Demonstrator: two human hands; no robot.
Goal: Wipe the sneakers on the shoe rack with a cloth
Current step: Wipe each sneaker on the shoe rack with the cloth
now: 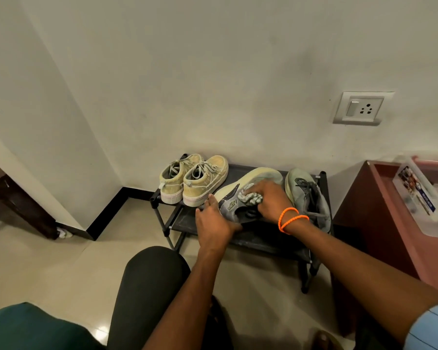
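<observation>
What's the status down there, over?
Right hand rubbing cloth on tilted grey sneaker. Left hand steadying its heel. Nothing in the way.

Grey sneaker (240, 200) tipped on side on top shelf of black shoe rack (253, 238), pale sole facing wall, held by both hands. Bunched white-grey cloth (249, 197) pressed against its upper. Second grey sneaker (309, 195) upright just right, laces loose. Pair of tan high-top sneakers (192, 180) upright at left end, heels toward camera.
</observation>
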